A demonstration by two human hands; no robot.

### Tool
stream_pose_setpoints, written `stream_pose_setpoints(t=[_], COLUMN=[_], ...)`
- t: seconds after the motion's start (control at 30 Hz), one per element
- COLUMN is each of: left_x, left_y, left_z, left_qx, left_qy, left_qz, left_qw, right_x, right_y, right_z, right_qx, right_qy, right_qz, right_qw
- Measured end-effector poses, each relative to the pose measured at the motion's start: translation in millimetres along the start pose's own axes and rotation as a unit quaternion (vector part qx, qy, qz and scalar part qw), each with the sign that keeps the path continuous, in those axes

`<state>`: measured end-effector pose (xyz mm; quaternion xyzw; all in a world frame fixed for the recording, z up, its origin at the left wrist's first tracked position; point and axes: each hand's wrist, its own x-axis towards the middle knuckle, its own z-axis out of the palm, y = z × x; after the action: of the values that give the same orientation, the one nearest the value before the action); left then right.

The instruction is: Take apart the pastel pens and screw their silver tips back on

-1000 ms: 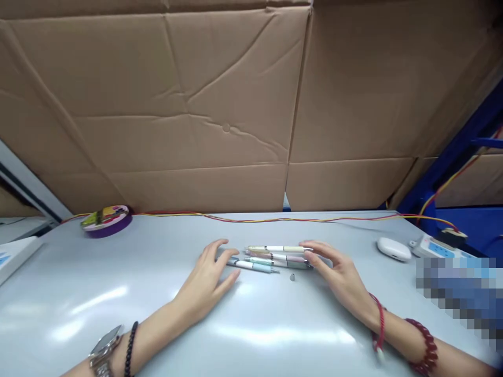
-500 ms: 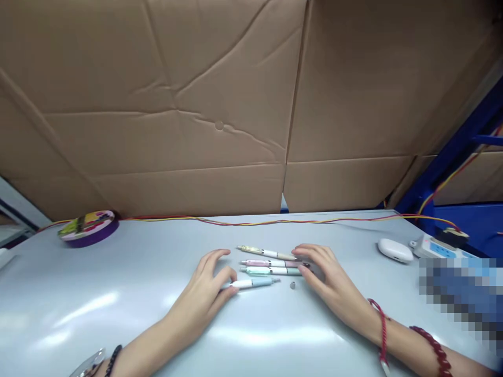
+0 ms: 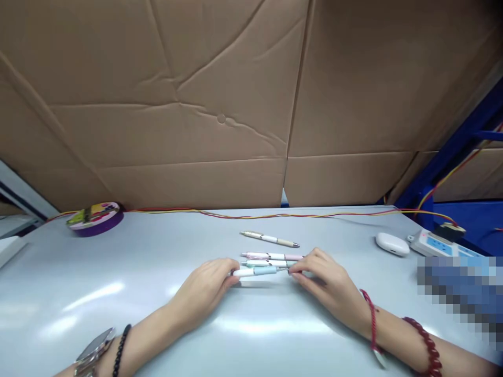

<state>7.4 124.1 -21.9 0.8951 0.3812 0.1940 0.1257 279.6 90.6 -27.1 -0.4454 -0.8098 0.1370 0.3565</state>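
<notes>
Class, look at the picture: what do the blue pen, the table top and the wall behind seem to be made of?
Blue pen: likely plastic, smooth pastel barrel.
Table top: smooth and glossy with light glare, perhaps laminate or coated metal.
Wall: corrugated cardboard, matte brown, creased, with seams.

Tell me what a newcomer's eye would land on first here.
Mid-table, the left hand and right hand pinch opposite ends of a blue-and-white pen, lifted just off the grey table. Behind it lie a green pen, a pink pen and, farther back, a beige pen.
</notes>
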Motion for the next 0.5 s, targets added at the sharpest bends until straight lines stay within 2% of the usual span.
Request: stream_pose_setpoints(t=[0.1,0.2,0.37,0.5], left_x=[-1,-1,-1,-4], left_y=[1,1,-1,7], left_z=[-0.4,-0.9,-0.3,1.2], left_qx=[-0.005,-0.006,-0.011,-0.025], left_qy=[-0.004,-0.012,-0.006,-0.012], left_qz=[0.003,0.007,0.034,0.047], left_qw=[1.000,1.000,0.999,0.998], right_x=[-2,-3,-5,-6], right_y=[-5,-13,-20,-19], right_z=[-2,-2,0,1], right_qx=[0.088,0.128,0.137,0.144], right_qy=[0.047,0.060,0.025,0.029], right_qz=[0.068,0.119,0.102,0.072], right_qw=[0.993,0.983,0.985,0.987])
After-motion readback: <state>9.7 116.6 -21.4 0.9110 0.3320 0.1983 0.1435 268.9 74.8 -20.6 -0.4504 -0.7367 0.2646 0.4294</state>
